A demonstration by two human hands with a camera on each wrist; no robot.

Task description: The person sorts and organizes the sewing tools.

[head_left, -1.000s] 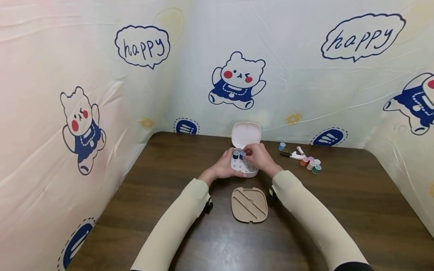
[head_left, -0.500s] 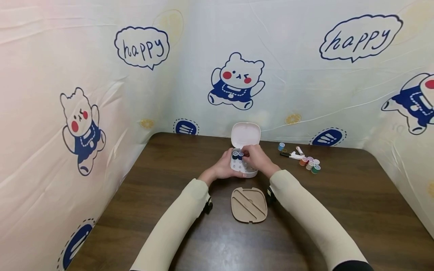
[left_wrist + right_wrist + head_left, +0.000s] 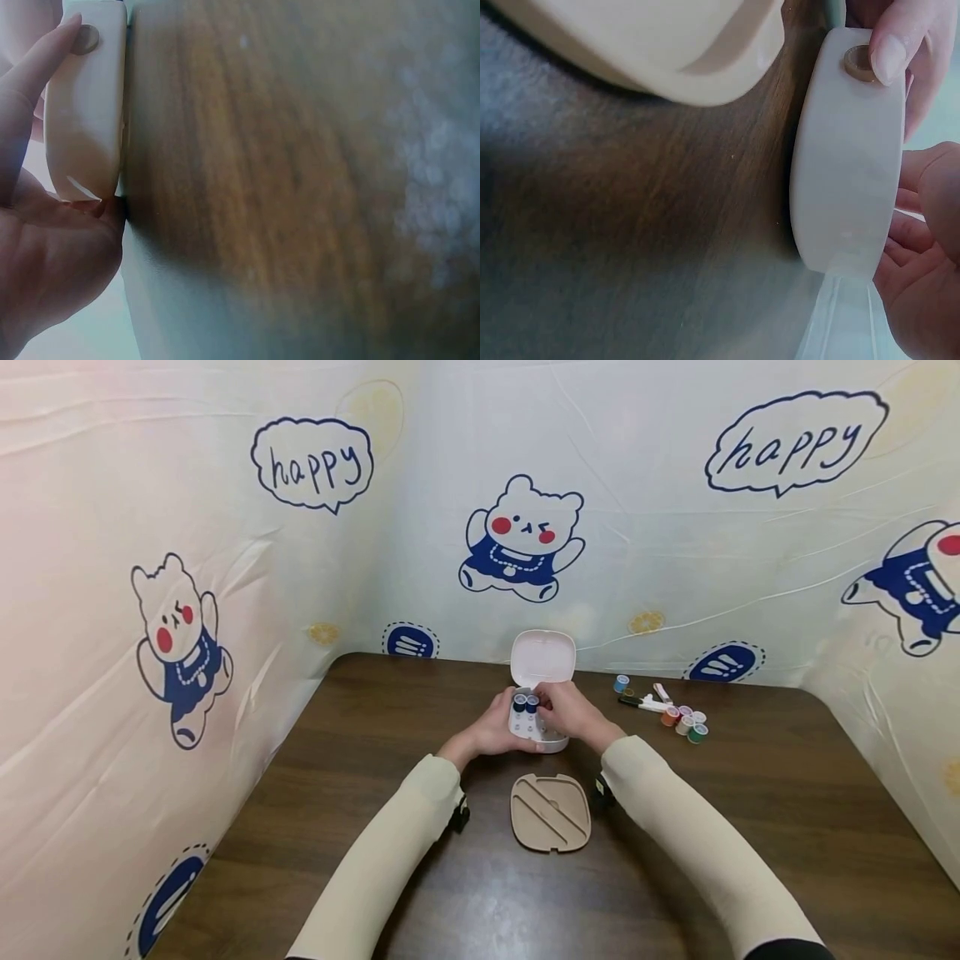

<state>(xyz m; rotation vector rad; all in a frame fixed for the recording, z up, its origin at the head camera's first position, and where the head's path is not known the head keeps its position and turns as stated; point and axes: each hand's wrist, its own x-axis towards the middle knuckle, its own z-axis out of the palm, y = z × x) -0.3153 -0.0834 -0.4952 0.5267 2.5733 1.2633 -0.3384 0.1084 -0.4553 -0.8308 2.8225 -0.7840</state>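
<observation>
A small white sewing box (image 3: 550, 746) stands at the back of the table with its lid raised. My left hand (image 3: 497, 727) grips its left side; in the left wrist view the thumb (image 3: 45, 56) lies at the round button (image 3: 85, 39) on the front wall. Two spools stand side by side on pegs in the back row: a dark spool of thread (image 3: 519, 703) at left and a blue spool of thread (image 3: 532, 704) beside it. My right hand (image 3: 572, 710) reaches over the box, its fingertips pinching the blue spool. That hand hides the box's right part.
A beige tray insert (image 3: 551, 814) with diagonal grooves lies in front of the box. To the right are several coloured spools (image 3: 686, 725), a black-and-white tool (image 3: 645, 702), a small white item (image 3: 662, 692) and a blue spool (image 3: 621, 683). A printed cloth hangs behind.
The blue spool has gone from tilted to upright beside the dark one, slightly left and down. My right hand has moved slightly left with it. The left hand keeps its grip on the box.
</observation>
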